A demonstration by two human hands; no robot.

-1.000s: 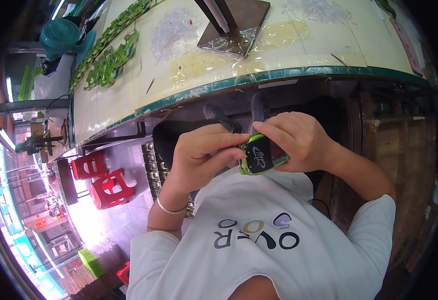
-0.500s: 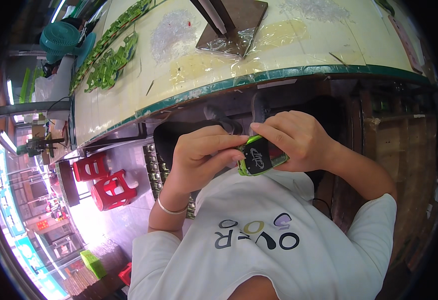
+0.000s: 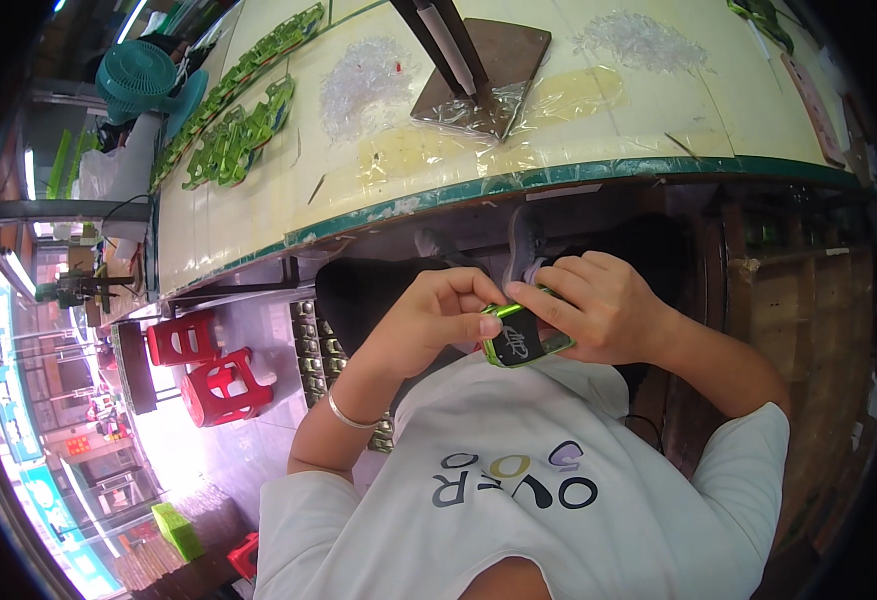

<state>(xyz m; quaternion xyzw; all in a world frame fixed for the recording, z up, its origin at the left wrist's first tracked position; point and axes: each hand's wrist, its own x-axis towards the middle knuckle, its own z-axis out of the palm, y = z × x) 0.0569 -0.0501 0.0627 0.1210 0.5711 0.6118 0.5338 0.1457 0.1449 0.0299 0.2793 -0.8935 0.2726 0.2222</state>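
Observation:
A small flat rectangular case (image 3: 521,340), black-faced with a shiny bright green rim and a pale printed mark, is held between both hands above my lap. My left hand (image 3: 437,312) pinches its left end, with the thumb on the near face and the forefinger bent at the top corner. Wrapped around the right end is my right hand (image 3: 604,308), its thumb and fingers along the upper edge. The fingers hide much of the case's right side.
Ahead stands a long pale worktable (image 3: 259,215) with a green edge. It bears a brown stand base (image 3: 494,85), heaps of clear scraps (image 3: 639,40) and rows of green parts (image 3: 239,140). Red stools (image 3: 227,388) and a tray of metallic pieces (image 3: 309,335) are at left, wooden shelves (image 3: 804,330) at right.
The left fingers have bent more at the case's left corner, and the left wrist has shifted slightly right. The case is a little lower in the view. My right hand keeps its hold.

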